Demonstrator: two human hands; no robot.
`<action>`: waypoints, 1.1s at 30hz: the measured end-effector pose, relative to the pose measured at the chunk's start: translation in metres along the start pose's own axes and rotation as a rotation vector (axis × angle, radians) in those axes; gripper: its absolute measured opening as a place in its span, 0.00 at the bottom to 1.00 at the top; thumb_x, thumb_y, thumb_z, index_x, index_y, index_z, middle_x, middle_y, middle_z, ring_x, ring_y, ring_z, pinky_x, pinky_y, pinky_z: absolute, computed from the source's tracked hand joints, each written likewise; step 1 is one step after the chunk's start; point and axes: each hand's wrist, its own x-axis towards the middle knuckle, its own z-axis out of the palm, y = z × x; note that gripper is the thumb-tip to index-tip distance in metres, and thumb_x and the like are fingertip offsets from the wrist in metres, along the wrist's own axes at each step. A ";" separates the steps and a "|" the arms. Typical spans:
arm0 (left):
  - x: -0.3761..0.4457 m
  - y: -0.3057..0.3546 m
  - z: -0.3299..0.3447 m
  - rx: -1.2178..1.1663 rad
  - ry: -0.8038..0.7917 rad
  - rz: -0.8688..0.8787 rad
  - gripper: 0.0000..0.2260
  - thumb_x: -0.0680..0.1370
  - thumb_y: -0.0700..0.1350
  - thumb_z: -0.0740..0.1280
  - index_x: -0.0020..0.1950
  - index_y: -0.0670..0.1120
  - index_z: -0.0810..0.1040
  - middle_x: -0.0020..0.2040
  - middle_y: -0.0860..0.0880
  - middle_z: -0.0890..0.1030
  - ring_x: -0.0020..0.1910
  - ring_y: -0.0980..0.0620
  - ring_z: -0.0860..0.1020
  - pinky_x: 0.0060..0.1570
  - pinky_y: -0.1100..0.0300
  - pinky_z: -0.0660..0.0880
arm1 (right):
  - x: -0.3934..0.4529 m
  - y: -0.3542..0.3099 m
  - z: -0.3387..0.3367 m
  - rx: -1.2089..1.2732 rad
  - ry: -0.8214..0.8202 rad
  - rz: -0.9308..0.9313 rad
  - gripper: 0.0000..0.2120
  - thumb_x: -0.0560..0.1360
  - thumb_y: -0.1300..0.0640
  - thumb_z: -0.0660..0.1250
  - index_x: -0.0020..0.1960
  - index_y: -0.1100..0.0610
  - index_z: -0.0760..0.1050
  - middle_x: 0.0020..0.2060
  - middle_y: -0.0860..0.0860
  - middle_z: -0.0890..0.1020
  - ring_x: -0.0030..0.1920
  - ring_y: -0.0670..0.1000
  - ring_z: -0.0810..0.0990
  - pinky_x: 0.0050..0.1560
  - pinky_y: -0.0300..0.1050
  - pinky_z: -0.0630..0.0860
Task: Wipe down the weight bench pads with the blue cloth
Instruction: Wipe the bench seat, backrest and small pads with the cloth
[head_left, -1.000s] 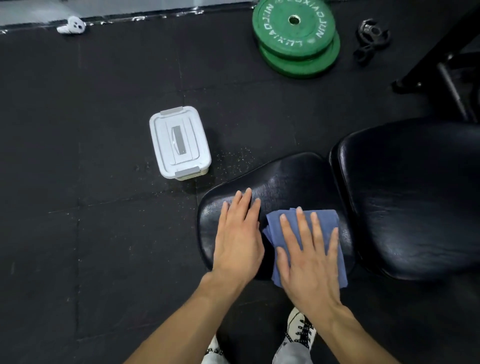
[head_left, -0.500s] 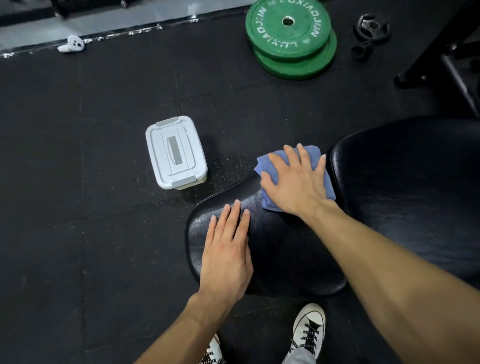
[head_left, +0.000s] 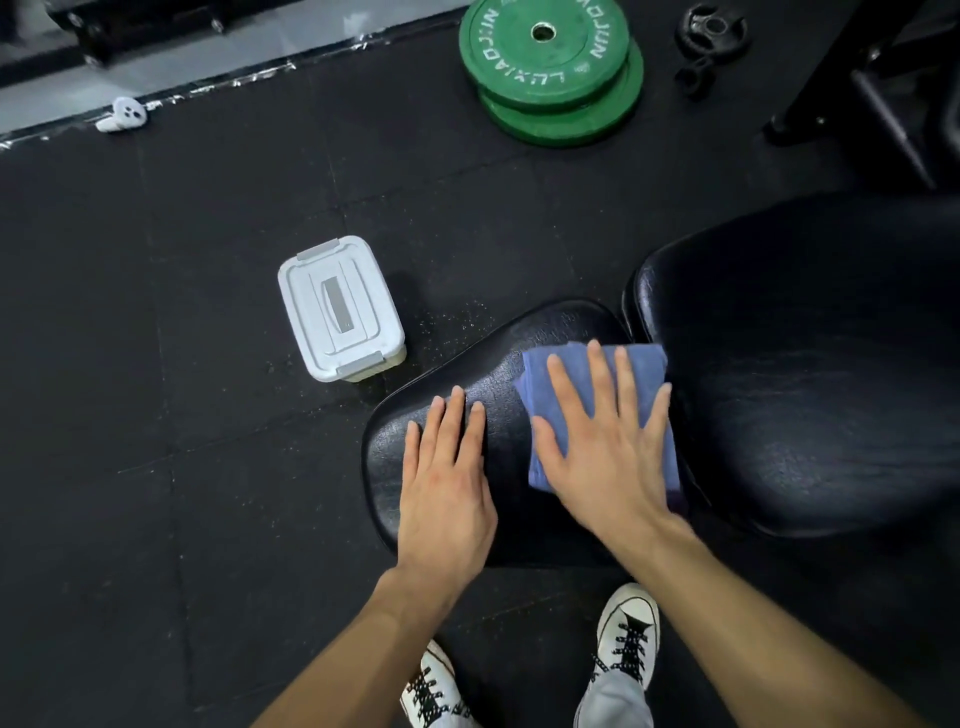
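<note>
While right hand (head_left: 608, 457) fingers lie flat on soft folded blue cloth (head_left: 644, 364), left hand (head_left: 447, 483) fingers, flat too, brace glossy black padded surface (head_left: 561, 322); cloth is limp, may bunch, so press mid-fold under fingers

Black rubber floor tiles (head_left: 156, 467) are covering the room. Two stacked green weight plates (head_left: 556, 67) and a white lidded plastic box (head_left: 340, 309) are lying on them.

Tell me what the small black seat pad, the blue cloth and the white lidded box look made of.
Small black seat pad: probably vinyl or faux leather, with a grained, faintly glossy skin. Blue cloth: soft woven or terry fabric, matte, folded in layers under the right hand. White lidded box: smooth moulded plastic with grey clips.
</note>
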 end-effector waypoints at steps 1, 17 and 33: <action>0.000 0.001 0.000 -0.004 0.002 -0.009 0.30 0.79 0.36 0.59 0.82 0.45 0.60 0.84 0.46 0.56 0.84 0.47 0.50 0.82 0.43 0.50 | -0.019 0.003 0.003 -0.017 -0.003 0.000 0.33 0.82 0.38 0.48 0.84 0.47 0.49 0.84 0.57 0.51 0.84 0.60 0.47 0.76 0.76 0.50; 0.000 0.017 0.010 -0.040 0.082 -0.091 0.39 0.70 0.28 0.60 0.81 0.43 0.61 0.84 0.46 0.56 0.84 0.46 0.49 0.82 0.41 0.46 | -0.121 0.017 0.045 0.082 0.082 0.075 0.28 0.86 0.45 0.45 0.84 0.52 0.56 0.83 0.58 0.56 0.83 0.61 0.55 0.75 0.75 0.58; 0.002 0.026 0.011 -0.003 0.083 -0.132 0.41 0.67 0.27 0.60 0.81 0.42 0.62 0.84 0.44 0.58 0.84 0.46 0.49 0.82 0.41 0.46 | 0.097 0.030 -0.016 0.213 -0.077 -0.018 0.27 0.85 0.48 0.48 0.83 0.50 0.52 0.83 0.57 0.52 0.81 0.59 0.56 0.75 0.64 0.64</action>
